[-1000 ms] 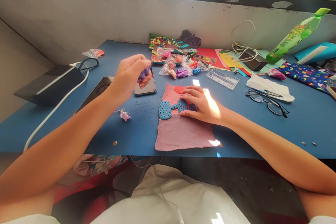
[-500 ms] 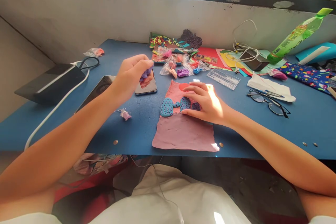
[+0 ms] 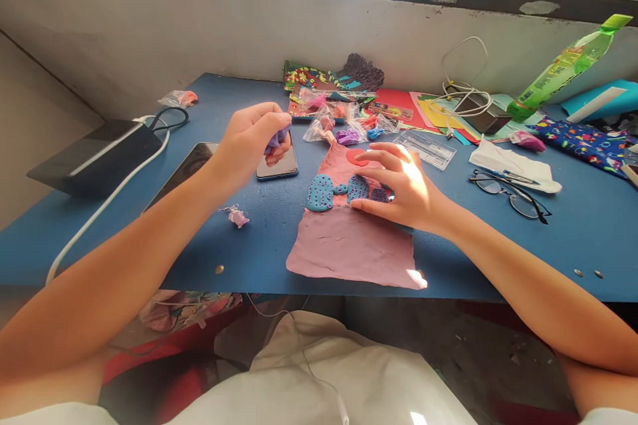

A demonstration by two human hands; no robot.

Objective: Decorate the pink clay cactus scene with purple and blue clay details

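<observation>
My left hand (image 3: 256, 135) is closed around a lump of purple clay (image 3: 277, 141), raised above a phone (image 3: 279, 167). Part of the lump shows between the thumb and curled fingers. Spread fingers of my right hand (image 3: 391, 182) rest over the upper right of a flat pink and mauve clay sheet (image 3: 351, 246). On that sheet are dotted blue clay shapes (image 3: 319, 193), a darker purple-blue piece (image 3: 379, 195) beside the hand, and a red round piece (image 3: 357, 157) near my fingertips. My hand hides the sheet's right side.
Bagged clay pieces (image 3: 349, 136) lie behind the sheet. Eyeglasses (image 3: 513, 196), a paper tissue (image 3: 518, 163) and a green bottle (image 3: 563, 73) are on the right. A black box (image 3: 100, 156) with a white cable stands left, near a small pink charm (image 3: 238, 216).
The clay sheet has shifted and turned slightly, its far end moving away and its near right corner moving right. My right hand has moved right with it. The left hand stays put.
</observation>
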